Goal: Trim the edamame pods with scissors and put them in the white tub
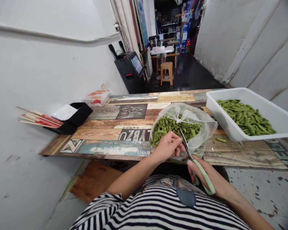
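Note:
Green-handled scissors (pixel 203 175) are in my right hand (pixel 206 172), their blades pointing up and left, slightly parted. My left hand (pixel 169 146) is closed, fingertips pinched together beside the blade tips; whatever they pinch is too small to make out. Both hands are at the near edge of a clear plastic bag (pixel 206 127), which lies open on the table and holds many green pods (pixel 166 126). To the right, a white plastic tub (pixel 237 135) holds more green pods (pixel 249 118).
The wood-patterned table (pixel 134 124) spans the view. A black holder (pixel 80 116) with chopsticks (pixel 42 119) and a red-and-white packet (pixel 97 97) are at its left. One loose pod (pixel 221 139) lies beside the tub. Beyond are a black machine (pixel 132 72) and a stool (pixel 166 73).

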A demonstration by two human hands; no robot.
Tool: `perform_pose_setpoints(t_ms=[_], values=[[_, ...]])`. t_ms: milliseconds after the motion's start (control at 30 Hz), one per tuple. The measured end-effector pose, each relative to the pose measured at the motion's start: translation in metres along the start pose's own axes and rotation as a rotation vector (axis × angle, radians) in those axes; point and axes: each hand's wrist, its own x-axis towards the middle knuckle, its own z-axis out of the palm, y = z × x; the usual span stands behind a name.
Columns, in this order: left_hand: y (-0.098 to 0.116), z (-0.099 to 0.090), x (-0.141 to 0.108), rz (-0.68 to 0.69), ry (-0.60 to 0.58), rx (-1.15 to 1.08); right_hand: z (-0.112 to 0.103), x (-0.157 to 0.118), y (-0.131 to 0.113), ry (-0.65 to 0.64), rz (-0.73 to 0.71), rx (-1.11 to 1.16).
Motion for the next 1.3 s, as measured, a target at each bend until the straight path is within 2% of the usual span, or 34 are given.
perform_pose_setpoints(t_ms=[100,200,333,433,567,667,800,933,1133,1300], values=[[-0.001,0.002,-0.003,-0.031,-0.035,-0.004,0.005,0.002,0.004,0.008,0.093,0.098],[0.004,-0.008,0.0,-0.041,-0.021,-0.018,0.008,0.003,0.01,0.027,0.159,0.196],[0.011,-0.039,0.024,-0.015,0.181,0.017,0.007,0.0,0.013,0.027,0.103,0.299],[0.013,-0.058,0.048,0.027,0.34,0.377,0.007,-0.002,0.012,0.02,0.127,0.324],[0.013,-0.064,0.072,0.077,0.496,0.994,0.008,-0.003,0.01,0.026,0.159,0.342],[0.013,-0.064,0.083,0.052,0.548,1.158,0.009,-0.005,0.012,0.03,0.165,0.342],[0.01,-0.072,0.087,0.064,0.468,0.966,0.008,-0.007,0.017,0.04,0.179,0.364],[0.007,-0.073,0.065,0.05,0.452,0.674,0.006,-0.007,0.018,0.049,0.154,0.369],[0.016,-0.045,0.015,-0.048,0.272,0.276,0.001,-0.001,0.014,-0.018,0.092,0.301],[0.018,-0.031,0.005,0.006,0.181,0.229,-0.003,0.001,0.01,0.015,0.01,0.152]])
